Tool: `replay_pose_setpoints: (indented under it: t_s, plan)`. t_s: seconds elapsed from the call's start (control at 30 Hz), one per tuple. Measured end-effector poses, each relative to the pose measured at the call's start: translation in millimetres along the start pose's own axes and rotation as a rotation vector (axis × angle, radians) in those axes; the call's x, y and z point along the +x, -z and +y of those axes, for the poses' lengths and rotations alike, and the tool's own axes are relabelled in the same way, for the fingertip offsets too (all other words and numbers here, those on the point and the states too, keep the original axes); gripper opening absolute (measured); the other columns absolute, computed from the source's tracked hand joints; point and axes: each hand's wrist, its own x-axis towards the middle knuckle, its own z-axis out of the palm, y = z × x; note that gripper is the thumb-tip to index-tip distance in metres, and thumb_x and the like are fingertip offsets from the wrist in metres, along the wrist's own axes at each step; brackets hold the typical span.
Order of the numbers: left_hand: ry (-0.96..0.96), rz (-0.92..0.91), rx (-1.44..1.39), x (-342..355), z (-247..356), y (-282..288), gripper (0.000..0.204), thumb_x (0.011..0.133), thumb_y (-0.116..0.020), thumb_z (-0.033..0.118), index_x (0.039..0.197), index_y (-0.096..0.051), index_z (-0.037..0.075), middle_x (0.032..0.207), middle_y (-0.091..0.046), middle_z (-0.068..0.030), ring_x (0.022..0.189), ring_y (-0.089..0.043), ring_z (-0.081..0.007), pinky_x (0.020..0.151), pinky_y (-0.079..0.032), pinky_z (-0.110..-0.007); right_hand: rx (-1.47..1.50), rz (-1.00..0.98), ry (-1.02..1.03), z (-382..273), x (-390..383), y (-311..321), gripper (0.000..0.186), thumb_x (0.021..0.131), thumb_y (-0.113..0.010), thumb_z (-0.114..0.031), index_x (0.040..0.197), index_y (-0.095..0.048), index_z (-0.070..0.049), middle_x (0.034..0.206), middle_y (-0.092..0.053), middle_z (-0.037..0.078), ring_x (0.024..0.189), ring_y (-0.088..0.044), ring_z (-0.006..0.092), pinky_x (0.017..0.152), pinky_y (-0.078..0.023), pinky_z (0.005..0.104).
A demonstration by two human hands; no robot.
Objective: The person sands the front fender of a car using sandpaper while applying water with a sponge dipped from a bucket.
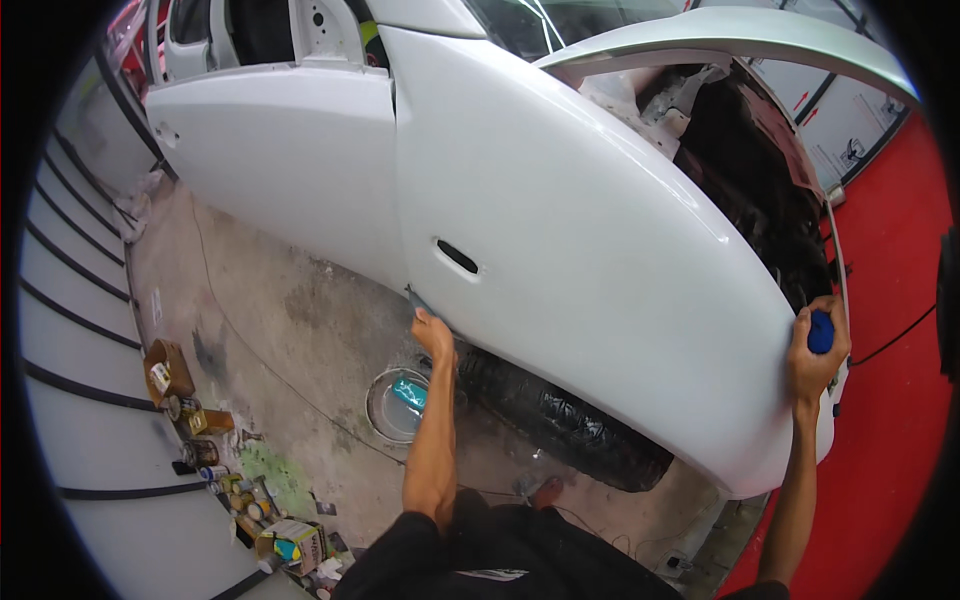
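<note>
White car fender [580, 230] spans the middle, between the white door [280, 150] and the engine bay [765, 170], above a black-covered wheel [570, 420]. The left hand [434, 338] pinches a grey strip [417, 300] between its fingers at the fender's lower rear corner; the right hand's [812, 365] fingers curl around a blue pad [821, 332] by its front edge.

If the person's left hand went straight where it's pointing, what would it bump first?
Probably the white fender, low down beside the door; the grey piece in the left hand may already touch it, but depth is unclear.
</note>
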Motion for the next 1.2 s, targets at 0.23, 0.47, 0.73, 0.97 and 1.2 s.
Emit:
replay_pose_setpoints:
  t_s: [0.23,0.47,0.73,0.97,1.2]
  plan:
    - [-0.216,0.127,0.012,-15.1,-17.5,-7.2,0.055,0.111,-0.04,0.029,0.101,-0.063,-0.02,0.098,-0.07,-0.0358,0.089,-0.07,-0.044,0.079,-0.052,-0.05,0.005,-0.035,-0.022,8.4,-2.6,0.1,0.006,0.085,-0.059,0.001,0.086,-0.053,0.001,0.081,-0.05,0.007,0.076,-0.049,0.0172,0.074,-0.042,0.0297]
    - [0.066,0.132,0.028,-9.5,-15.3,-13.0,0.053,0.11,-0.042,0.029,0.104,-0.065,-0.018,0.099,-0.069,-0.0379,0.095,-0.07,-0.0475,0.083,-0.051,-0.05,0.063,-0.051,-0.082,9.2,-6.1,-1.3,0.005,0.09,-0.054,0.002,0.09,-0.05,0.001,0.083,-0.046,0.005,0.077,-0.045,0.0156,0.073,-0.04,0.0281]
    - [0.262,0.178,-0.187,52.6,-28.9,-20.4,0.057,0.111,-0.044,0.036,0.094,-0.061,-0.016,0.089,-0.07,-0.0245,0.079,-0.064,-0.0311,0.078,-0.049,-0.047,-0.022,-0.063,0.005,15.5,-11.5,-3.6,0.005,0.095,-0.05,0.001,0.091,-0.047,0.0,0.089,-0.041,0.004,0.081,-0.043,0.0164,0.076,-0.037,0.0293]
    - [0.181,0.213,-0.219,52.5,-82.2,-38.1,0.053,0.111,-0.045,0.034,0.109,-0.063,-0.016,0.099,-0.072,-0.0232,0.091,-0.069,-0.0294,0.084,-0.052,-0.044,-0.082,-0.055,0.063,25.4,-13.4,-1.1,0.008,0.101,-0.05,-0.005,0.096,-0.049,0.001,0.092,-0.046,0.005,0.086,-0.047,0.0175,0.085,-0.041,0.0312]
    - [0.643,0.095,-0.595,182.8,-190.9,-71.4,0.051,0.109,-0.043,0.034,0.124,-0.056,-0.013,0.119,-0.067,-0.0228,0.101,-0.068,-0.0313,0.09,-0.054,-0.045,-0.06,-0.094,0.015,25.1,-9.1,-0.1,0.009,0.101,-0.049,-0.006,0.094,-0.048,-0.001,0.091,-0.046,0.005,0.085,-0.046,0.0171,0.084,-0.04,0.0308]
